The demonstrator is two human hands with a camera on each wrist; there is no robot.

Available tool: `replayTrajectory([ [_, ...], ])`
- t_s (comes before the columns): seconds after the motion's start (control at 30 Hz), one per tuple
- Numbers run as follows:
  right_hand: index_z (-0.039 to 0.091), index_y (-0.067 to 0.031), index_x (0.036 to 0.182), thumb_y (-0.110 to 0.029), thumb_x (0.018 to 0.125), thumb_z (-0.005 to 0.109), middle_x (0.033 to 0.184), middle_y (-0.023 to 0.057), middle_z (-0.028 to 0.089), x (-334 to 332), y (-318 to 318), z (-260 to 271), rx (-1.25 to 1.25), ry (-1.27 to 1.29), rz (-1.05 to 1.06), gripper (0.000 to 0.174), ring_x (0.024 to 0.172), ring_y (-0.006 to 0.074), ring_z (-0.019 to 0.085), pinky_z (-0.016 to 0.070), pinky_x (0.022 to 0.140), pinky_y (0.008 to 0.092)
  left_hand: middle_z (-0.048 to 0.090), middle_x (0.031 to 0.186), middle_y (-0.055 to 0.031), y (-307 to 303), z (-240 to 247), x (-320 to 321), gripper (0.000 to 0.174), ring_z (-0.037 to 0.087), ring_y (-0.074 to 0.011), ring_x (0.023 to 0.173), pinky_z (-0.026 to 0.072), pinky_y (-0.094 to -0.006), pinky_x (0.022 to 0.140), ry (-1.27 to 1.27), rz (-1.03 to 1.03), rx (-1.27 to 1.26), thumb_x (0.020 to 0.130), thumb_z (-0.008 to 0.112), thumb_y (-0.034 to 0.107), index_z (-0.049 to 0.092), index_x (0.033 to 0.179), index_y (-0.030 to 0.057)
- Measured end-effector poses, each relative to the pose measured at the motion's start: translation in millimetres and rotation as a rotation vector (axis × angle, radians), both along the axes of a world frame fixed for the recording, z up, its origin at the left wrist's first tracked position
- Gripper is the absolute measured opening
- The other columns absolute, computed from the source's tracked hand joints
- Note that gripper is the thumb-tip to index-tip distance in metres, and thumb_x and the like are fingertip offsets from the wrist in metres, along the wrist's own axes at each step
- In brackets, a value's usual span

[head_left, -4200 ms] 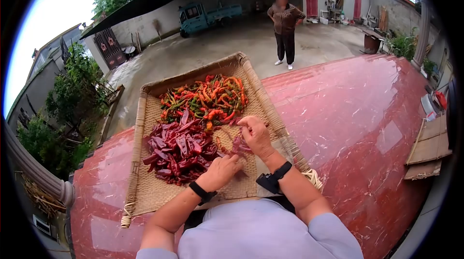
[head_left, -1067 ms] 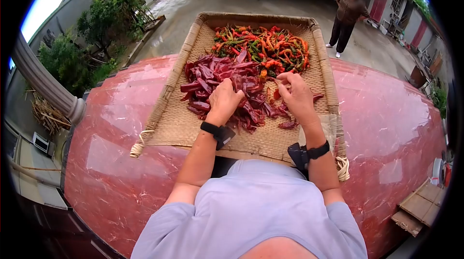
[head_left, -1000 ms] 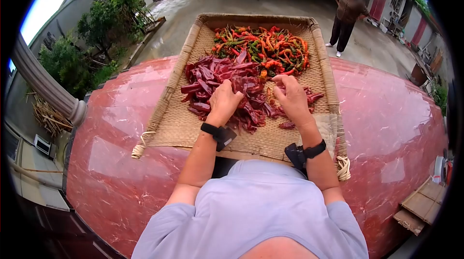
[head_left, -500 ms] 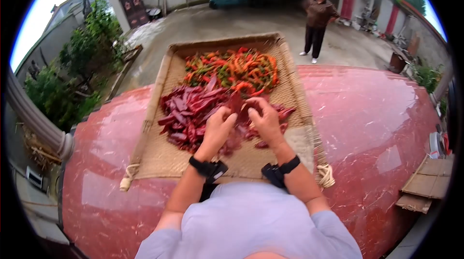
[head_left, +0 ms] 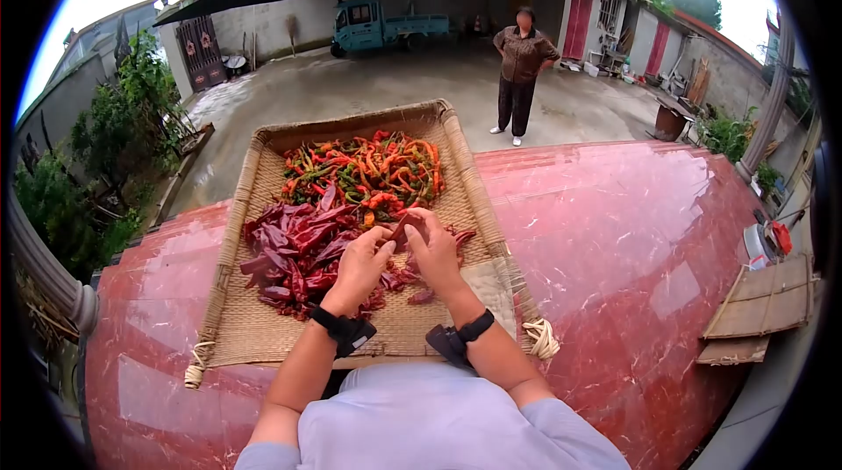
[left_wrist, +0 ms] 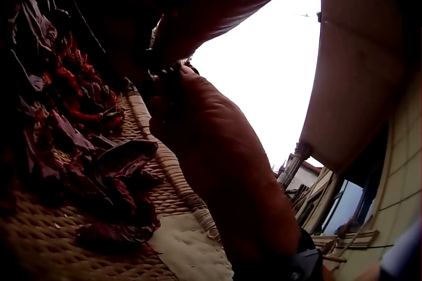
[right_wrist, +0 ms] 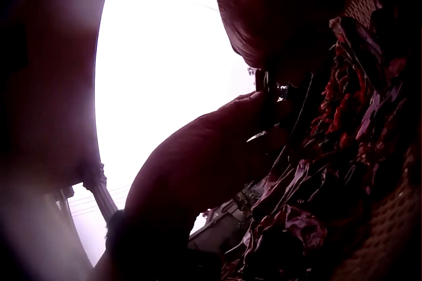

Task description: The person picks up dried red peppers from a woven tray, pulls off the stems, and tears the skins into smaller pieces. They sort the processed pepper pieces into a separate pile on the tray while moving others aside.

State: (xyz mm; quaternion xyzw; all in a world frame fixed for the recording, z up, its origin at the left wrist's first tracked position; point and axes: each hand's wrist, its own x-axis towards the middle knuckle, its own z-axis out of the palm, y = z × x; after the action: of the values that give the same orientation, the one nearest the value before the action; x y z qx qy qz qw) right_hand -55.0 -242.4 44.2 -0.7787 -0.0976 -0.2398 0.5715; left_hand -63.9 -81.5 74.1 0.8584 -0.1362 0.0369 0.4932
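Above the woven tray (head_left: 232,330), the left hand (head_left: 358,270) and right hand (head_left: 435,252) meet fingertip to fingertip, pinching a dark red dried pepper (head_left: 402,228) between them. A heap of dark red dried peppers (head_left: 289,251) lies just left of the hands; several more lie under and right of them. Beyond is a pile of thin orange, red and green peppers (head_left: 377,163). In the left wrist view, the right hand (left_wrist: 221,142) faces the near hand, above loose dried peppers (left_wrist: 119,182). Both wrist views are dark, and the held pepper's outline is unclear there.
The tray stands over glossy red stone flooring (head_left: 596,233). A person (head_left: 524,58) stands in the courtyard beyond, near a blue three-wheeled truck (head_left: 386,27). Flattened cardboard (head_left: 761,299) lies at the right, a stone column (head_left: 53,273) at the left.
About a second ago the hands were apart over the peppers; they have come together with a dried pepper between their fingers. The head view has tilted up, showing more of the courtyard.
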Motion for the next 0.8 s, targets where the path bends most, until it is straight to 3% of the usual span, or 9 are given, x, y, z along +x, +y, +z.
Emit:
replayTrajectory([
  [0.1,0.060,-0.0097,0.120,-0.022,0.094,0.060,0.102,0.0166,0.069,3.4,-7.5,4.1,-0.060,0.038,-0.181,0.029,0.092,0.0345,0.067,0.0518,0.081,0.0415,0.063,0.095,-0.0103,14.6,-7.7,10.4,0.020,0.059,-0.0260,0.090,0.0500,-0.0387,0.079,-0.362,0.165,0.448,0.089,0.067,0.013,0.065,0.107,0.0035],
  [0.13,0.061,-0.0089,0.118,-0.020,0.093,0.059,0.103,0.0164,0.069,2.4,-11.8,6.7,-0.081,0.077,-0.232,0.027,0.093,0.0343,0.067,0.0518,0.082,0.0421,0.060,0.106,-0.0132,18.7,-9.9,12.8,0.031,0.053,-0.0342,0.103,0.0472,-0.0433,0.088,-0.329,0.203,0.474,0.084,0.069,0.013,0.065,0.113,0.0047],
  [0.2,0.064,-0.0093,0.112,-0.016,0.088,0.062,0.106,0.0137,0.067,10.3,-19.1,-5.2,-0.157,-0.055,-0.326,0.025,0.099,0.0329,0.063,0.0508,0.085,0.0400,0.059,0.110,-0.0134,29.6,-23.8,18.7,0.035,0.053,-0.0344,0.105,0.0506,-0.0433,0.085,-0.432,0.265,0.611,0.080,0.069,0.010,0.063,0.115,0.0066],
  [0.23,0.064,-0.0104,0.113,-0.014,0.085,0.065,0.113,0.0131,0.062,11.3,-22.4,-5.8,-0.262,0.032,-0.363,0.028,0.108,0.0325,0.058,0.0473,0.092,0.0409,0.059,0.110,-0.0134,31.9,-24.4,25.2,0.038,0.053,-0.0346,0.105,0.0509,-0.0438,0.086,-0.452,0.274,0.654,0.080,0.069,0.009,0.062,0.117,0.0068],
  [0.3,0.062,-0.0109,0.115,-0.013,0.083,0.067,0.122,0.0131,0.055,13.4,-20.7,-13.5,-0.439,-0.113,-0.542,0.032,0.118,0.0323,0.051,0.0417,0.100,0.0440,0.055,0.114,-0.0128,39.1,-34.0,31.3,0.045,0.050,-0.0354,0.107,0.0501,-0.0452,0.086,-0.295,0.216,0.747,0.082,0.071,0.011,0.059,0.125,0.0069],
  [0.4,0.062,-0.0087,0.116,-0.009,0.082,0.069,0.126,0.0144,0.052,12.3,-18.1,-12.3,-0.421,-0.153,-0.521,0.035,0.118,0.0341,0.048,0.0407,0.101,0.0439,0.048,0.112,-0.0134,40.1,-37.0,34.7,0.041,0.050,-0.0344,0.103,0.0505,-0.0429,0.082,-0.326,0.221,0.810,0.079,0.075,0.009,0.060,0.116,0.0075],
  [0.57,0.061,-0.0084,0.116,-0.009,0.084,0.067,0.123,0.0144,0.053,17.1,-13.0,-29.7,-0.308,-0.085,-0.262,0.033,0.118,0.0337,0.049,0.0406,0.102,0.0444,0.047,0.110,-0.0162,43.1,-44.9,35.1,0.038,0.052,-0.0339,0.101,0.0520,-0.0423,0.078,-0.359,0.196,0.968,0.080,0.074,0.010,0.063,0.116,0.0126],
  [0.63,0.062,-0.0092,0.115,-0.009,0.082,0.068,0.122,0.0134,0.055,15.3,-8.3,-27.6,-0.270,-0.060,-0.240,0.034,0.119,0.0335,0.050,0.0400,0.103,0.0433,0.048,0.112,-0.0189,41.4,-46.5,31.3,0.025,0.053,-0.0363,0.101,0.0546,-0.0405,0.071,-0.380,0.257,0.898,0.078,0.068,0.000,0.061,0.102,0.0065],
  [0.8,0.062,-0.0062,0.112,-0.005,0.086,0.063,0.116,0.0134,0.058,11.0,-5.0,-22.2,-0.297,-0.180,-0.250,0.026,0.114,0.0328,0.053,0.0438,0.098,0.0439,0.052,0.103,-0.0170,50.3,-38.6,15.8,0.025,0.054,-0.0355,0.099,0.0549,-0.0419,0.073,-0.435,0.317,0.799,0.079,0.065,-0.004,0.057,0.101,0.0038],
])
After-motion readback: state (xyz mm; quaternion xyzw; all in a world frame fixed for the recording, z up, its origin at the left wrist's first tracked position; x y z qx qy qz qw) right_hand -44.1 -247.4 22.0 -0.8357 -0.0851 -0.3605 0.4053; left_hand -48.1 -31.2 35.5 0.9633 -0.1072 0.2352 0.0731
